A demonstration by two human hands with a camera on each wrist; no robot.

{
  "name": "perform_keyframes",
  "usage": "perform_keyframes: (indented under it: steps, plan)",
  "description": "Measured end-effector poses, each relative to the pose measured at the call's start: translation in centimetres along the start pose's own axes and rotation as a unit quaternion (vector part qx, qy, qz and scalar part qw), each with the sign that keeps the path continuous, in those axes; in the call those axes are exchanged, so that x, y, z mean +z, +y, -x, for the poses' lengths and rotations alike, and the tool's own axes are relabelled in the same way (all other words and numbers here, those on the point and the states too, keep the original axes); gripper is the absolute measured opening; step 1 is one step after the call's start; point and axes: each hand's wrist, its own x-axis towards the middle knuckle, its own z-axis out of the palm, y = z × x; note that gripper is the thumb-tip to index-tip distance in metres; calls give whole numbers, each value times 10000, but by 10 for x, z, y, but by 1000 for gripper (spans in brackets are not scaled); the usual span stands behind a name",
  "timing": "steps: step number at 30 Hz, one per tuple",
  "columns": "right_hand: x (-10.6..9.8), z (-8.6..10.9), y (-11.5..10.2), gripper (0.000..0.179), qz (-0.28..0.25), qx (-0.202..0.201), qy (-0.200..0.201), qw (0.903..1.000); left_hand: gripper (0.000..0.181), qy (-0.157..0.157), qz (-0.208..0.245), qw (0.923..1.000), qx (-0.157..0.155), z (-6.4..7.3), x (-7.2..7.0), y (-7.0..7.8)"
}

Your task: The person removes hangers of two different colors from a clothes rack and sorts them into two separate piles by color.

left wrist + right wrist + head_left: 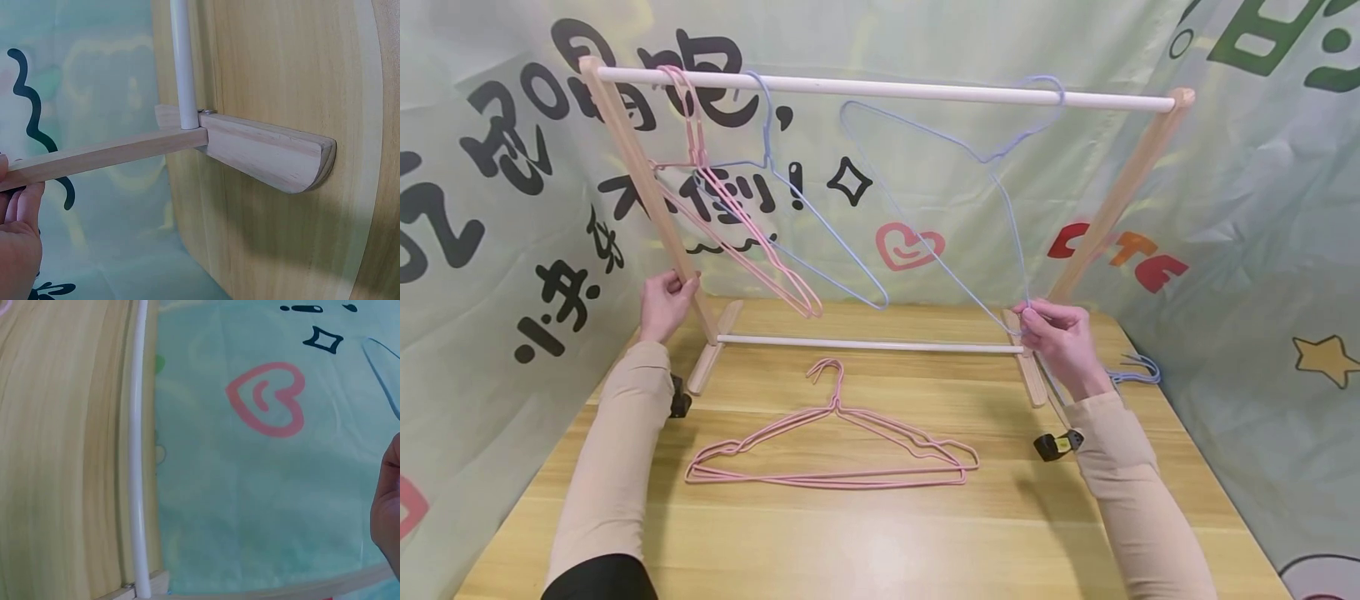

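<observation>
A wooden clothes rack has a white top rail (887,88) and a lower white rod (872,343). My left hand (664,308) grips its left post (638,162) low down; the left wrist view shows fingers under that post (112,156). A blue hanger (987,158) is hooked over the rail's right part, turned at an angle. One lower corner of it is pinched between thumb and fingers of my right hand (1060,340). Further left on the rail hang another blue hanger (767,142) and pink hangers (700,157).
Several pink hangers (837,407) lie stacked on the wooden table (865,542) in front of the rack. More blue hangers (1138,377) lie at the right, partly behind my right forearm. A printed cloth (1000,42) hangs behind and at both sides.
</observation>
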Motion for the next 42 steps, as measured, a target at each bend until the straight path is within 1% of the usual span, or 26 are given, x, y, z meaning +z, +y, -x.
perform_keyframes:
  steps: [5,9,12,13,17,20,26,30,34,36,39,42]
  plan:
    - [-7,5,2,29,-263,-249,59,9993,38,17,18,10000,-3,1,-1,0]
    - [-12,8,4,31,-399,-454,15,9982,39,17,-26,10000,-8,0,0,0]
    - [-15,9,5,31,-522,-528,-8,9972,38,31,8,10000,-25,0,0,0]
    - [-16,10,5,31,-576,-524,-31,9970,38,31,17,10000,-33,0,0,1]
    - [-18,11,6,31,-536,-465,105,9974,39,9,68,10000,-46,0,0,2]
    - [-19,12,6,30,-384,-417,255,9981,39,0,67,10000,-35,0,0,2]
    - [-23,19,8,33,-639,-489,96,9967,38,35,21,10000,-23,1,0,1]
    - [-29,29,9,32,-711,-520,31,9961,38,30,41,10000,-17,1,-1,1]
    - [-43,44,9,33,-677,-571,-29,9961,39,-16,74,10000,-39,2,-1,1]
    - [-54,54,9,35,-584,-607,-107,9964,39,-35,95,9999,-47,2,-1,1]
    - [-72,72,8,37,-606,-689,-247,9955,39,-63,132,9999,-38,2,-1,1]
    - [-87,93,6,39,-615,-667,-280,9955,39,-67,121,9999,-1,2,-1,1]
